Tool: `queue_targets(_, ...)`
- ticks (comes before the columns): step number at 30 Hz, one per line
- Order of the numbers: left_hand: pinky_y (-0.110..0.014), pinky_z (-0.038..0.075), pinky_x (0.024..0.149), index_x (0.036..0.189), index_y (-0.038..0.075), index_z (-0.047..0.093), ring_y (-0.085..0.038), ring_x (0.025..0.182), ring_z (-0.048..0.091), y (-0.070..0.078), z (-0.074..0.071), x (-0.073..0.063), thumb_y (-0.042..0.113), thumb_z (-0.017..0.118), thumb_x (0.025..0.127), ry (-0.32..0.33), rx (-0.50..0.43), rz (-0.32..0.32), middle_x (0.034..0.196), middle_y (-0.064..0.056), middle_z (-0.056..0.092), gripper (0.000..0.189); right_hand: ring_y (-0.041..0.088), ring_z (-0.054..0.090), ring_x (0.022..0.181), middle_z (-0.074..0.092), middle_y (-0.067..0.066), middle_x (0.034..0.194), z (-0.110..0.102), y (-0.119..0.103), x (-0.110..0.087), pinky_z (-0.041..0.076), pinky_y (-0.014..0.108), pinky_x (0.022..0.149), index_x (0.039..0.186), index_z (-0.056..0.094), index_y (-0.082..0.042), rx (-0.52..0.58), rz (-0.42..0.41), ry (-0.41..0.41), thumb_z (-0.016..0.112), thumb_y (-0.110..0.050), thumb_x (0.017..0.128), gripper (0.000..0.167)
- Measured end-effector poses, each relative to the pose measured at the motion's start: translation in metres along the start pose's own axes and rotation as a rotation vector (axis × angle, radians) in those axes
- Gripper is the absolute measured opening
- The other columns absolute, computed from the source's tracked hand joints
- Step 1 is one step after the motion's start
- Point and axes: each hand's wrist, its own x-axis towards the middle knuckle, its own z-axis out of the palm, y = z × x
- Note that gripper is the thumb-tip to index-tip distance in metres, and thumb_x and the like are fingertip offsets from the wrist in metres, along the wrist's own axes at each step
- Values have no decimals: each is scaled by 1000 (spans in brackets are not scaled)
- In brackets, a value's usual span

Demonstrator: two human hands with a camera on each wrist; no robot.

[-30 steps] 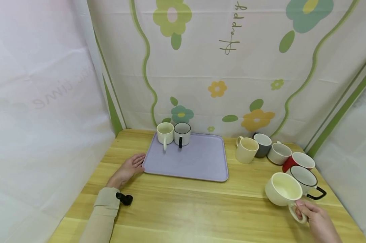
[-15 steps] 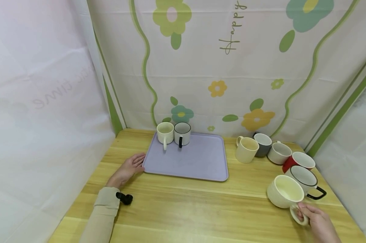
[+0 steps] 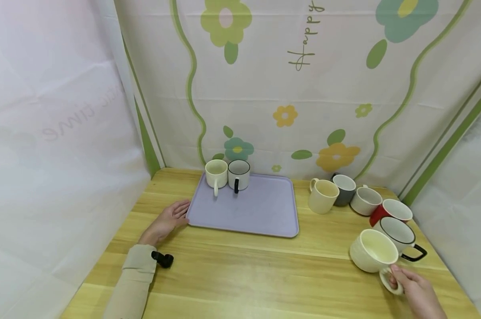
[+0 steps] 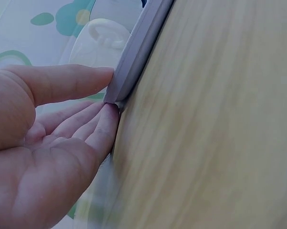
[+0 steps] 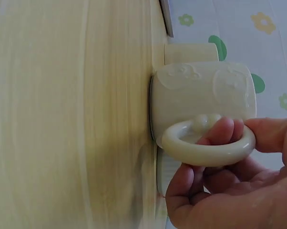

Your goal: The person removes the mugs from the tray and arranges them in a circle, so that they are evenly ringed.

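Tray (image 3: 244,212) holds two mugs (image 3: 216,174) while right fingers (image 5: 181,183) grip another mug (image 3: 369,253).

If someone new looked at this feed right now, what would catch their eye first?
Probably the lavender tray in the middle of the table, with two mugs standing at its back left and the left hand touching its near left corner. Next, the wide cream mug at the right, its handle held by the right hand. The red mug also stands out in the group behind it.
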Motion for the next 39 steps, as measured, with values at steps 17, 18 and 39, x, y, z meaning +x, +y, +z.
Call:
queue_targets(17,-39,31,128,168,-3,11,-43,164,15,3,1,0,-6,56,105,-7,3,-6,176,-26,14,78,14,72,98,72,31,124,-18,-25,-22,53,29,73,133,69,2,-438,-270,277,51,-58,107,67)
queue_targets(18,-39,31,128,168,-3,11,-43,164,14,3,1,0,-6,56,105,-10,7,-2,175,-27,14,78,-6,65,92,75,26,118,-17,-31,-25,47,23,68,128,72,-1,-440,-334,324,56,-54,106,59)
queue_targets(39,-31,36,126,168,-2,11,-42,164,15,1,0,1,-7,56,104,-8,-2,5,176,-26,15,78,35,69,125,75,13,132,155,-203,33,58,59,105,136,70,-8,-254,-907,0,72,-40,101,48)
